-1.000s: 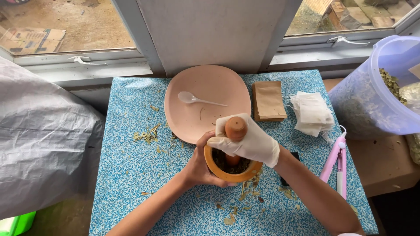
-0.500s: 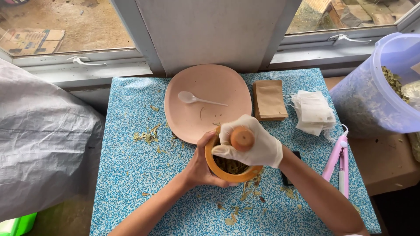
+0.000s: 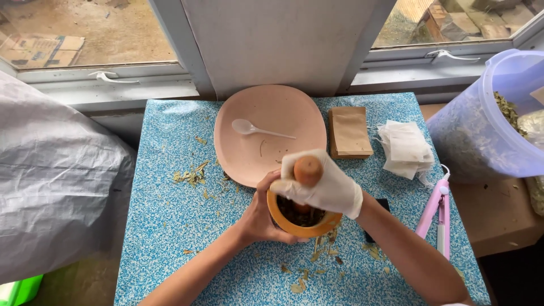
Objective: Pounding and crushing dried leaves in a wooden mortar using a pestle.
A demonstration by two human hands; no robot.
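Lower centre of frame: loose dried leaf flakes [image 3: 317, 258] scattered on blue speckled table [image 3: 164, 226], apparently spilled out of mortar.

Centre of frame: orange mortar [image 3: 303, 218] standing upright on table, just below rim of plate. Dark crushed leaf visible inside.

Left hand [image 3: 262, 214], bare, wrapped around left wall of mortar, fingers curled closed against its side; placement judged to brace bowl against downward force.

Right hand [image 3: 323, 184], in white glove, closed in full fist around pestle [image 3: 307, 170]. Orange butt end protruding above fist; lower end down inside mortar, on the leaf. Fist-over-top grip judged to suit vertical pressing.

Right of mortar: small black object [image 3: 378, 218], mostly hidden behind right forearm; kind not determinable.

Right centre: pink long-handled tool [image 3: 435, 215] lying at table edge, clear of both hands.

Left centre: second small pile of leaf bits [image 3: 191, 175], apart from mortar.

Upper centre: pink plate [image 3: 283, 116] with white plastic spoon [image 3: 255, 129] lying on it, plate otherwise nearly bare, within short reach of mortar.

Right of plate: stack of brown paper sachets [image 3: 350, 131], then stack of white filter bags [image 3: 405, 148], side by side.

Upper right: translucent tub [image 3: 481, 130] holding dried leaves.

Left edge: grey sack [image 3: 56, 187]. Top: window sill [image 3: 130, 90].
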